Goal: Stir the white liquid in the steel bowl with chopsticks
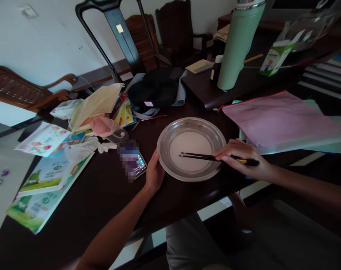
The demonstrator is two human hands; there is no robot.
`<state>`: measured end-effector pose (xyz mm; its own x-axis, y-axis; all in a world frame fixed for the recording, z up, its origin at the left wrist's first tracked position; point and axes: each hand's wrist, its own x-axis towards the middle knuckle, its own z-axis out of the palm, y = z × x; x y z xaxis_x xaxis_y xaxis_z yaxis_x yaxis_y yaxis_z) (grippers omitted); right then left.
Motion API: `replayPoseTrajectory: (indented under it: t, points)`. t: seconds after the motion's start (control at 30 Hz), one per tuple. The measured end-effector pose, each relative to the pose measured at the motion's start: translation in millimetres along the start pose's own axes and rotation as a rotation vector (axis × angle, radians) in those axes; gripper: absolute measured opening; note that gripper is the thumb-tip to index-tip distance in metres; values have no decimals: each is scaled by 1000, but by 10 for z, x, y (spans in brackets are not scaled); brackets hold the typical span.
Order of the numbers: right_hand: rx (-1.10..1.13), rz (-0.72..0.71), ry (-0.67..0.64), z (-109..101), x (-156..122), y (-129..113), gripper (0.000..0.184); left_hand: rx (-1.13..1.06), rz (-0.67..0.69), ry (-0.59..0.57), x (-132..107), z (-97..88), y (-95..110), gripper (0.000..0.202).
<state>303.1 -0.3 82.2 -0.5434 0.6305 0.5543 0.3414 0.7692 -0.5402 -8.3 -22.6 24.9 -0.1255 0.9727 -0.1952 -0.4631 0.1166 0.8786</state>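
A round metal bowl (163,150) stands near the front edge of the dark table, with a whitish liquid (191,144) in it. My left hand (155,171) grips the bowl's left rim, its fingers partly hidden under the side. In my right hand (240,155) is a pair of black chopsticks (200,156), held over the bowl from the right. Their tips are at the liquid; whether they dip below its surface I cannot tell. A phone (133,161) with a lit, partly blurred screen lies just left of my left hand.
Books (44,198), papers and a pink-lidded cup (104,127) crowd the left. Behind the bowl lies a black bag (153,90). A tall green thermos (238,48), a small dark bottle (216,71) and a green-white box (277,58) stand at the back right. A pink zip folder (283,118) lies right.
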Motion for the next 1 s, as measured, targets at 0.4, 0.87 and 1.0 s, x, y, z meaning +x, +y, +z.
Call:
replayPoseTrajectory:
  t: [0.4, 0.87, 1.0]
  points:
    - [-80, 84, 160, -168, -11, 46, 24, -14, 5, -13, -13, 41, 26, 34]
    - [-5, 18, -5, 47, -11, 82, 13, -12, 11, -11, 8, 7, 4, 36]
    - [-50, 54, 26, 53, 17, 135, 13, -15, -3, -3, 5, -2, 0, 39]
